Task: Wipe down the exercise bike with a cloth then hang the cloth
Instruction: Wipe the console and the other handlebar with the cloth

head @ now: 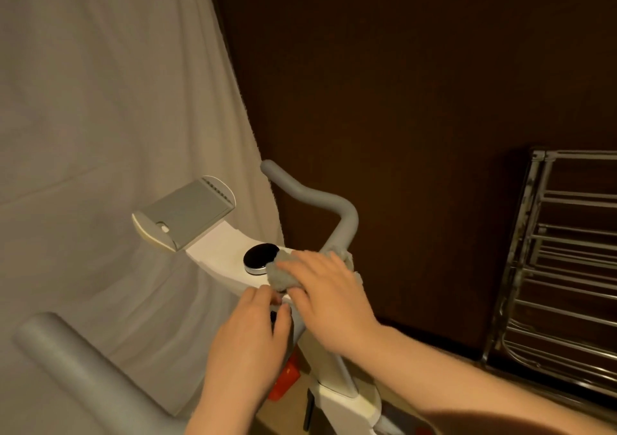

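Observation:
The white exercise bike [217, 251] stands in the middle, with a grey tablet holder [187, 214], a round black knob [260, 257] and grey handlebars [314, 197]. A grey cloth [278, 272] lies bunched on the console beside the knob. My right hand [329, 296] presses on the cloth, fingers spread over it toward the knob. My left hand [250, 341] rests on the stem just below the console, fingertips touching its near edge. The cloth's right part drapes over the base of the right handlebar.
A metal drying rack [561, 267] stands at the right against a dark wall. A pale sheet [100, 117] hangs behind the bike on the left. The near grey handlebar [66, 361] juts out at lower left. A red object [283, 381] sits low by the frame.

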`<state>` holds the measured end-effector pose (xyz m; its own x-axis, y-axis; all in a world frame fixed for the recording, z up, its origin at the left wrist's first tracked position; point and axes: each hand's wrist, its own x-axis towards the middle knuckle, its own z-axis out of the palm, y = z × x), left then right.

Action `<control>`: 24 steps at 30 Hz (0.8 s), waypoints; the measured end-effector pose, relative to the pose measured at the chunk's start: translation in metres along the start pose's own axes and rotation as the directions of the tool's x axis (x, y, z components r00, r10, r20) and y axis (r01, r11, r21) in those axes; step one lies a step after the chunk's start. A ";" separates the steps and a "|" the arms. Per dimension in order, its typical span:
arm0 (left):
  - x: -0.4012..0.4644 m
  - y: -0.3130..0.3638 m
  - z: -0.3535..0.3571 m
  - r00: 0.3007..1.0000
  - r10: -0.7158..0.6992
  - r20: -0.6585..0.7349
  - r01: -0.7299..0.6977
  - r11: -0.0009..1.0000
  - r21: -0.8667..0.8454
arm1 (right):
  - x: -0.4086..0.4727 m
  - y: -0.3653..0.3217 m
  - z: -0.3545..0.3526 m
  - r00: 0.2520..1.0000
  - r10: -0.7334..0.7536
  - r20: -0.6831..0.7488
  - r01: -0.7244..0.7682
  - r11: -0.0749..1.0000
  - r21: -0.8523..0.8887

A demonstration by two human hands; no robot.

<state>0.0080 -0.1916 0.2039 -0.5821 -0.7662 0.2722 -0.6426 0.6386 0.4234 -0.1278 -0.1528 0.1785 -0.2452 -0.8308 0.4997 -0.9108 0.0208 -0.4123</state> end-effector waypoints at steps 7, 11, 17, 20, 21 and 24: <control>-0.001 -0.003 0.002 1.000 0.030 0.001 -0.030 0.999 -0.021 | 0.000 -0.007 0.002 0.989 0.104 -0.105 -0.105 0.994 0.003; -0.002 -0.003 -0.001 0.999 0.042 0.023 -0.041 0.999 -0.022 | 0.008 0.016 -0.015 0.997 -0.025 0.078 0.019 0.997 0.074; -0.006 -0.003 -0.004 0.998 0.046 0.044 -0.044 0.998 -0.054 | -0.003 0.001 -0.006 0.999 0.041 -0.025 -0.039 0.996 0.079; -0.007 -0.001 -0.005 0.997 0.047 0.054 -0.045 0.998 -0.037 | 0.016 0.024 -0.020 0.993 0.073 0.091 -0.084 0.988 0.132; -0.007 0.000 -0.005 0.998 0.040 0.055 -0.038 0.999 -0.032 | 0.021 0.025 -0.023 0.985 0.159 0.067 -0.168 0.975 0.146; -0.010 -0.001 -0.004 0.998 0.036 0.052 -0.034 0.998 -0.048 | 0.010 0.007 -0.011 0.981 0.192 -0.024 -0.190 0.979 0.075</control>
<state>0.0163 -0.1852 0.2047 -0.6302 -0.7377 0.2421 -0.5979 0.6600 0.4548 -0.1409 -0.1549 0.1891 -0.4235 -0.7978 0.4291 -0.8203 0.1366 -0.5554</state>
